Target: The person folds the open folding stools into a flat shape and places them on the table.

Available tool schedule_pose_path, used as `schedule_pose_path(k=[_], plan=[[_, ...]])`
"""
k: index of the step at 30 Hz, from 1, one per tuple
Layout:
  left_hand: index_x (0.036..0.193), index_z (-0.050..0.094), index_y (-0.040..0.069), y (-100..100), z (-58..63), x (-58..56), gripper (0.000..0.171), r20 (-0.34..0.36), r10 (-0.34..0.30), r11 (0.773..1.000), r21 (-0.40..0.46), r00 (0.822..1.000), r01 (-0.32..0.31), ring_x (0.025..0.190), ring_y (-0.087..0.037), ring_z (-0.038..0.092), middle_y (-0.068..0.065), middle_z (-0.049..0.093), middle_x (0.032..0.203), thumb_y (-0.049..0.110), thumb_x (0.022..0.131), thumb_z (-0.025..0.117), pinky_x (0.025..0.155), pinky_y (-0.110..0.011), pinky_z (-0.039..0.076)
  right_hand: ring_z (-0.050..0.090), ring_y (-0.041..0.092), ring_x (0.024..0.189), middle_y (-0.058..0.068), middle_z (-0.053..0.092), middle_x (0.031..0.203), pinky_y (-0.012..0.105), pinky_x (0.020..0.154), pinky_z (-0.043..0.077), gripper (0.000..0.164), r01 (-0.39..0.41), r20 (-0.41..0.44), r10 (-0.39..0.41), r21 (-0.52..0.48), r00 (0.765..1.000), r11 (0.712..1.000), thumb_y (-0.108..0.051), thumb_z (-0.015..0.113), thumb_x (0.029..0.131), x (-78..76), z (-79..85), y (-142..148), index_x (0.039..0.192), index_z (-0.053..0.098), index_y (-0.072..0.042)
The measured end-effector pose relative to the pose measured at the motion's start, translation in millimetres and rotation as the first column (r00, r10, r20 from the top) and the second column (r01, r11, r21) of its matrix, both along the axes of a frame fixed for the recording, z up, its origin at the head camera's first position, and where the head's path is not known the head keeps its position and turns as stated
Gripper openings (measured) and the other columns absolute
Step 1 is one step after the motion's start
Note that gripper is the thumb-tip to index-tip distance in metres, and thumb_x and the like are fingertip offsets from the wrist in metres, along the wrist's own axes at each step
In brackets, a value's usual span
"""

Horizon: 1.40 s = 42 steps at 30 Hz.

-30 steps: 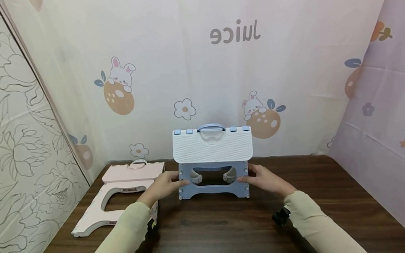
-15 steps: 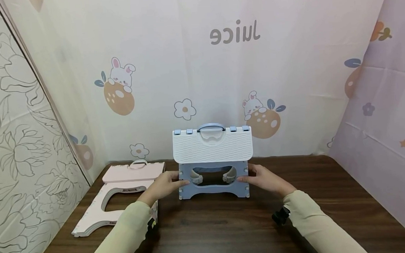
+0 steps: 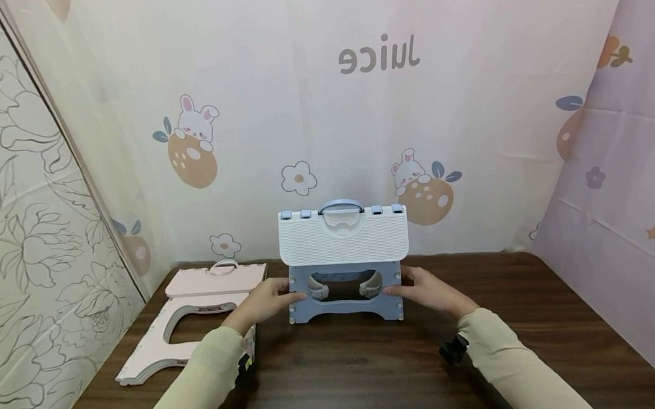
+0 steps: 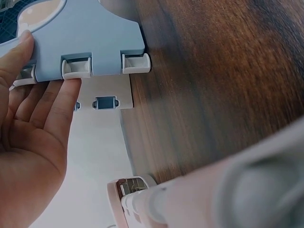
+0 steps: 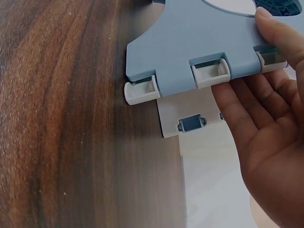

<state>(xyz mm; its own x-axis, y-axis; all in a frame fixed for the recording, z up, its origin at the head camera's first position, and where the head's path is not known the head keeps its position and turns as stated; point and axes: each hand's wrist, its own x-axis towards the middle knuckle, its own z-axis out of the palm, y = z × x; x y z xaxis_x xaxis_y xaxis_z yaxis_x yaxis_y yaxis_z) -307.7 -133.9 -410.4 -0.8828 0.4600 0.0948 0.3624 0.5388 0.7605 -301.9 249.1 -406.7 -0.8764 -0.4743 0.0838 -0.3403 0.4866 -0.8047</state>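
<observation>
A blue and white folding stool (image 3: 343, 236) stands at the table's middle, near the back. Its white woven-pattern top hangs angled toward me over the blue leg panel, and a blue carry handle arches above. My left hand (image 3: 261, 303) grips the panel's left side. On the opposite side, my right hand (image 3: 431, 293) holds the matching edge. Both thumbs press the front of the blue leg panel (image 4: 104, 33), seen closely in the left wrist view, while the other fingers reach behind its edge. White hinge pieces (image 5: 213, 73) line that edge in the right wrist view.
A pink folding stool (image 3: 200, 280), folded flat, lies on the left of the dark wooden table (image 3: 336, 377), close beside my left forearm. A printed curtain (image 3: 322, 106) hangs behind the table, and patterned sheets flank both sides.
</observation>
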Motion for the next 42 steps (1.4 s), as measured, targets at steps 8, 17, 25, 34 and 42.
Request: schedule_pose_path(k=[8,17,25,34,42], plan=[[0.115,0.072,0.015,0.0,-0.3,-0.2,0.030,0.003,-0.013,1.000,0.000,1.000,0.013,0.097,-0.013,0.063,0.002,0.070,0.108,0.039,0.097,0.067,0.085,-0.041,0.052,0.061,0.027,0.113,0.017,0.058,0.134,0.048,0.093,0.051,0.062,-0.010,-0.004,0.010,0.001,1.000,1.000,-0.035,0.066,0.098,-0.8,-0.6,0.5,0.146,0.045,-0.001],[0.112,0.072,0.014,0.3,0.0,-0.2,0.029,0.006,-0.017,1.000,0.002,1.000,0.017,0.092,-0.013,0.062,0.003,0.070,0.104,0.039,0.098,0.066,0.081,-0.039,0.051,0.060,0.028,0.115,0.019,0.057,0.136,0.047,0.092,0.051,0.063,-0.027,-0.012,0.027,-0.006,1.000,1.000,-0.034,0.065,0.099,-1.3,-0.4,0.7,0.148,0.044,-0.001],[0.118,0.072,0.014,-2.4,1.5,-0.2,0.031,0.010,-0.029,1.000,0.012,1.000,0.029,0.100,-0.014,0.064,0.000,0.071,0.111,0.037,0.097,0.067,0.087,-0.043,0.053,0.060,0.029,0.116,0.020,0.055,0.138,0.047,0.092,0.051,0.065,-0.010,-0.020,0.010,0.007,1.000,1.000,-0.035,0.065,0.099,-1.1,0.0,-1.4,0.149,0.042,0.000],[0.125,0.069,0.014,-1.6,3.7,0.7,0.038,0.004,-0.022,1.000,-0.004,1.000,0.022,0.106,-0.016,0.064,-0.001,0.069,0.117,0.039,0.097,0.067,0.090,-0.044,0.052,0.059,0.030,0.117,0.021,0.055,0.137,0.047,0.093,0.052,0.067,0.003,0.013,-0.004,0.027,1.000,1.000,-0.037,0.064,0.100,1.8,5.5,-2.3,0.149,0.040,0.001],[0.124,0.069,0.016,-5.5,9.0,3.6,0.041,-0.041,0.021,1.000,-0.008,0.999,-0.021,0.105,-0.017,0.064,0.002,0.070,0.114,0.045,0.096,0.066,0.089,-0.043,0.053,0.053,0.033,0.126,0.021,0.049,0.145,0.050,0.098,0.048,0.065,-0.021,0.006,0.020,0.033,1.000,0.999,-0.038,0.056,0.103,3.0,5.0,3.4,0.153,0.035,-0.002]])
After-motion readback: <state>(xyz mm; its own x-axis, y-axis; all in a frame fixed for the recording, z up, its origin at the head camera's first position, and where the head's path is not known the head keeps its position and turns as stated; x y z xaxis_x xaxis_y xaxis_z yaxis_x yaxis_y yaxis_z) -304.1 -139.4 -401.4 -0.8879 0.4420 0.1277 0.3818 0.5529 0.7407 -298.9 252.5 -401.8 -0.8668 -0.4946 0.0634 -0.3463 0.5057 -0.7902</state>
